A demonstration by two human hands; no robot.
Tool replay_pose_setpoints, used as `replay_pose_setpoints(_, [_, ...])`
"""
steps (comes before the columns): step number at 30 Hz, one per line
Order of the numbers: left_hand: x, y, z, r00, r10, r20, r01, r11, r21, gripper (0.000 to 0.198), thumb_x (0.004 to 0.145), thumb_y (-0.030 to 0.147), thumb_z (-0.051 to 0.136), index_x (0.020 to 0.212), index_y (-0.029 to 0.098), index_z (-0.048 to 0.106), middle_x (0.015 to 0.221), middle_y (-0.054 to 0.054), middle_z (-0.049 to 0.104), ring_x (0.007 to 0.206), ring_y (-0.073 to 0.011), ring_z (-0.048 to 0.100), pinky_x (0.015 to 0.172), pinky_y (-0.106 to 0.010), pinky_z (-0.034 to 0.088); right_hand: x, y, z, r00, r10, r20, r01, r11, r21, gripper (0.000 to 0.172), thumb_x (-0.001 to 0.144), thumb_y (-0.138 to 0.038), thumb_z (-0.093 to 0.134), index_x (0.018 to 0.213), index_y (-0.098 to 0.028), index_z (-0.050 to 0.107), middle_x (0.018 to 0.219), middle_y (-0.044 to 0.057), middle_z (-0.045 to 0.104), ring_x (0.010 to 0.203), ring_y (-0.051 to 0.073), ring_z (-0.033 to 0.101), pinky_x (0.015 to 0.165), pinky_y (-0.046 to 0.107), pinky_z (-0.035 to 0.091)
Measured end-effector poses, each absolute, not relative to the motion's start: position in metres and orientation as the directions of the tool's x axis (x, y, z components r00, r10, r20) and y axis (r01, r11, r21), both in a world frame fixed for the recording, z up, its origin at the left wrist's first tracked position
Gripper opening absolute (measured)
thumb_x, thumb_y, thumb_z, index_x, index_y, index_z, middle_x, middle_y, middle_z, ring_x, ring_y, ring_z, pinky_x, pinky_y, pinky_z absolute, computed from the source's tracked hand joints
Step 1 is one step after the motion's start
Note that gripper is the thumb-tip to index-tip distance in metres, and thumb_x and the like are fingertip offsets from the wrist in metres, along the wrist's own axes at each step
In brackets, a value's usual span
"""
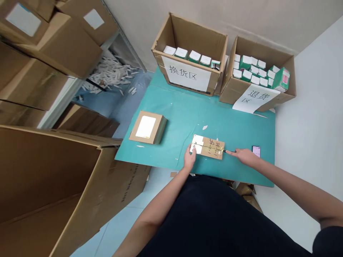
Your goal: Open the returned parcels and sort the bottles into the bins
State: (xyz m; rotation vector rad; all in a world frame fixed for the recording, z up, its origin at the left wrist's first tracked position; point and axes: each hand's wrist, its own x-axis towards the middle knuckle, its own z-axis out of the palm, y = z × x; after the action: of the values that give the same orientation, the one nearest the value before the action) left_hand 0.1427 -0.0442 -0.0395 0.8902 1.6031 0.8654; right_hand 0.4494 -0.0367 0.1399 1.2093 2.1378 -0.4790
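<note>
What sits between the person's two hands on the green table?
A cardboard parcel with a white label, shown in the head view, lies between the left hand and right hand.

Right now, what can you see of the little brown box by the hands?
The flat cardboard parcel lies on the teal board. Its top has black handwritten marks, a white label at the left end and shiny tape along the middle. The left hand touches that end; a dark-handled tool in the right hand reaches its other end.
</note>
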Motion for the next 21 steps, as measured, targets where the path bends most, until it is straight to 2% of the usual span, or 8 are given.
replay_pose_setpoints(5, [0.141, -0.045, -0.036, -0.155, 0.876, -0.458, 0.145, 0.478, 0.866, 0.055, 0.095, 0.043, 0.056, 0.143, 0.017, 0.055, 0.139, -0.012, 0.064, 0.13, -0.0287, 0.059, 0.113, -0.039, 0.045, 0.455, -0.042, 0.145, -0.392, 0.641, -0.659, 0.863, 0.504, -0.024, 0.085, 0.084, 0.005, 0.04, 0.154, -0.044, 0.04, 0.098, 0.006, 0.068, 0.074, 0.018, 0.066, 0.064, 0.026, 0.04])
replay_pose_setpoints(10, [0.14, -0.045, -0.033, -0.157, 0.868, -0.472, 0.155, 0.494, 0.856, 0.054, 0.096, 0.041, 0.054, 0.144, 0.016, 0.054, 0.136, -0.013, 0.066, 0.126, -0.0288, 0.062, 0.111, -0.04, 0.047, 0.471, -0.051, 0.14, -0.38, 0.689, -0.618, 0.901, 0.427, -0.077, 0.077, 0.088, -0.001, 0.045, 0.151, -0.046, 0.044, 0.097, 0.006, 0.068, 0.067, 0.017, 0.064, 0.065, 0.027, 0.041])
replay_pose_setpoints(17, [0.135, -0.045, -0.03, -0.078, 0.899, -0.43, 0.173, 0.437, 0.883, 0.053, 0.094, 0.043, 0.056, 0.141, 0.018, 0.057, 0.136, -0.011, 0.067, 0.127, -0.0298, 0.061, 0.112, -0.041, 0.045, 0.476, -0.076, 0.141, -0.283, 0.702, -0.653, 0.928, 0.371, -0.003, 0.087, 0.085, 0.006, 0.039, 0.155, -0.046, 0.036, 0.1, 0.007, 0.069, 0.069, 0.018, 0.066, 0.064, 0.026, 0.04])
replay_pose_setpoints(21, [0.129, -0.042, -0.028, -0.011, 0.899, -0.437, 0.201, 0.43, 0.88, 0.052, 0.094, 0.042, 0.055, 0.141, 0.018, 0.055, 0.14, -0.012, 0.063, 0.13, -0.0284, 0.059, 0.113, -0.041, 0.044, 0.482, -0.097, 0.142, -0.19, 0.72, -0.668, 0.965, 0.263, 0.01, 0.075, 0.092, -0.002, 0.04, 0.155, -0.043, 0.04, 0.097, 0.007, 0.069, 0.073, 0.02, 0.068, 0.063, 0.026, 0.041])
